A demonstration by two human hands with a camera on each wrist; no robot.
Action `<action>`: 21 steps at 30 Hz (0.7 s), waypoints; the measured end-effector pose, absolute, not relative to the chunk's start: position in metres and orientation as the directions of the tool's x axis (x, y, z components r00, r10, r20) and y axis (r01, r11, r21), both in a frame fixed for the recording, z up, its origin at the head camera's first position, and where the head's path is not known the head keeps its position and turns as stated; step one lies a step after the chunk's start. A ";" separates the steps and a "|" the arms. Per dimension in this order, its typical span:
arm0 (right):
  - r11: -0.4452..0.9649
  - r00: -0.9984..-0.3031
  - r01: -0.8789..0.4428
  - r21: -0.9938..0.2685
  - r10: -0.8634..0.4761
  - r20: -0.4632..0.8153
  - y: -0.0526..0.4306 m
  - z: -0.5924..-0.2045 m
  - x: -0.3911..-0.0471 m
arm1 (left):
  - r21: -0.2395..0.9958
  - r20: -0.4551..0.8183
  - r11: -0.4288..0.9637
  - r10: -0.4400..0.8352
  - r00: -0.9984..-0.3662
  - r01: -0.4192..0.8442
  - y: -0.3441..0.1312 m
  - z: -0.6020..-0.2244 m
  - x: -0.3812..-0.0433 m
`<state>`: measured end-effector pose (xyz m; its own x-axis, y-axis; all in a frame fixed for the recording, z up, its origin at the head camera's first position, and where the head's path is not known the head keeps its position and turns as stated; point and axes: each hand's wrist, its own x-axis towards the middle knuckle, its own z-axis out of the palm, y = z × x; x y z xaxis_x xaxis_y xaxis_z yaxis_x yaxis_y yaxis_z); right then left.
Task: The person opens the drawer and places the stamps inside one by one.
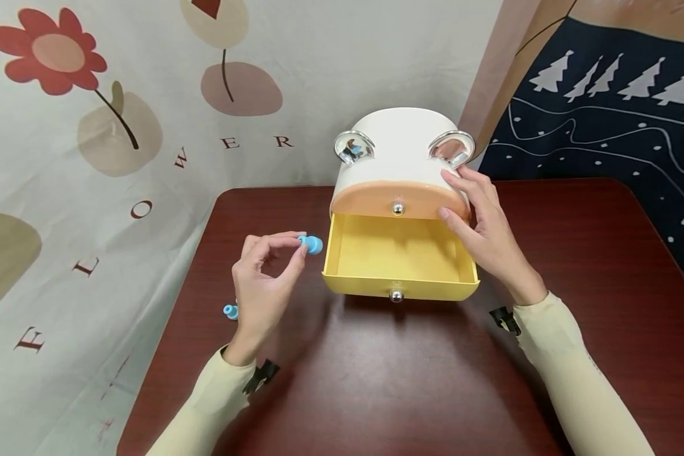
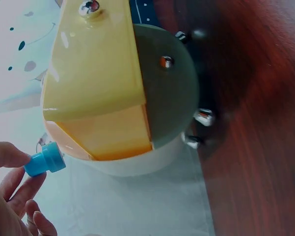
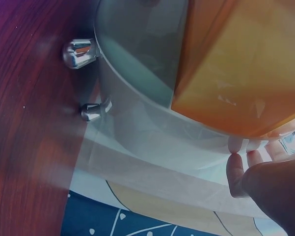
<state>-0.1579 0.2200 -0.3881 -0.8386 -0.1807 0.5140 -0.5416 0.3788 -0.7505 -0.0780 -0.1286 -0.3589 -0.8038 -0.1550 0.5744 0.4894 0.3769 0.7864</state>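
My left hand (image 1: 262,285) pinches a small blue stepped cylinder (image 1: 313,245) between thumb and fingertips, left of the pulled-out yellow drawer (image 1: 401,289). In the left wrist view the blue piece (image 2: 45,160) shows a narrow body and a wider collar. The drawer belongs to a white rounded cabinet (image 1: 405,139) with two silver ears. Above it, the orange drawer (image 1: 365,199) is closed. My right hand (image 1: 484,221) rests against the cabinet's right side, its thumb on the orange front and its fingers extended along the side near the ear.
A second small blue piece (image 1: 230,311) lies on the dark red table (image 1: 410,380), partly hidden behind my left hand. Under the yellow drawer a grey-green drawer front (image 2: 169,93) is closed. A printed cloth (image 1: 148,126) hangs behind the table, with a dark blue one (image 1: 604,126) at right.
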 end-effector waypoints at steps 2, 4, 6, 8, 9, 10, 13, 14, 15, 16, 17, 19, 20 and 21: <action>0.380 -0.837 -0.544 -0.748 -0.185 0.515 0.220 -0.388 -0.158 | 0.792 0.570 0.357 -0.146 -0.808 0.494 -0.128 -0.363 -0.083; 0.380 -0.836 -0.546 -0.747 -0.188 0.515 0.221 -0.388 -0.158 | 0.803 0.562 0.326 -0.131 -0.817 0.500 -0.127 -0.367 -0.087; 0.382 -0.834 -0.549 -0.744 -0.188 0.519 0.221 -0.388 -0.158 | 0.811 0.554 0.290 -0.103 -0.826 0.508 -0.125 -0.370 -0.092; 0.380 -0.834 -0.549 -0.745 -0.186 0.519 0.221 -0.388 -0.157 | 0.820 0.543 0.261 -0.074 -0.837 0.509 -0.123 -0.370 -0.095; 0.379 -0.834 -0.548 -0.745 -0.186 0.519 0.221 -0.388 -0.157 | 0.822 0.540 0.253 -0.058 -0.840 0.511 -0.121 -0.371 -0.096; 0.378 -0.834 -0.549 -0.746 -0.185 0.520 0.221 -0.388 -0.157 | 0.821 0.538 0.253 -0.045 -0.842 0.512 -0.120 -0.371 -0.098; 0.375 -0.833 -0.551 -0.746 -0.186 0.521 0.221 -0.388 -0.157 | 0.804 0.540 0.304 -0.013 -0.842 0.511 -0.115 -0.370 -0.102; 0.374 -0.832 -0.552 -0.745 -0.186 0.523 0.221 -0.388 -0.158 | 0.794 0.541 0.330 0.000 -0.841 0.510 -0.114 -0.370 -0.104; 0.374 -0.832 -0.552 -0.745 -0.186 0.523 0.221 -0.388 -0.158 | 0.785 0.541 0.353 0.011 -0.841 0.509 -0.112 -0.369 -0.106; 0.374 -0.831 -0.553 -0.744 -0.186 0.525 0.221 -0.388 -0.158 | 0.774 0.540 0.380 0.021 -0.841 0.506 -0.111 -0.369 -0.108; 0.373 -0.831 -0.553 -0.745 -0.185 0.525 0.221 -0.388 -0.158 | 0.763 0.537 0.407 0.032 -0.843 0.502 -0.110 -0.368 -0.110; 0.375 -0.826 -0.560 -0.739 -0.186 0.532 0.221 -0.388 -0.158 | 0.751 0.521 0.446 0.053 -0.852 0.487 -0.107 -0.368 -0.114; 0.375 -0.824 -0.563 -0.736 -0.187 0.535 0.221 -0.389 -0.158 | 0.749 0.508 0.459 0.062 -0.859 0.477 -0.106 -0.367 -0.116; 0.376 -0.822 -0.565 -0.734 -0.189 0.537 0.221 -0.389 -0.158 | 0.744 0.498 0.475 0.073 -0.864 0.470 -0.105 -0.367 -0.118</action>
<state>-0.1583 0.2209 -0.3889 -0.8224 -0.1886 0.5368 -0.5654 0.3757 -0.7342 -0.1179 -0.1049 -0.3674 -0.8639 0.0733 0.4983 0.4695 0.4752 0.7442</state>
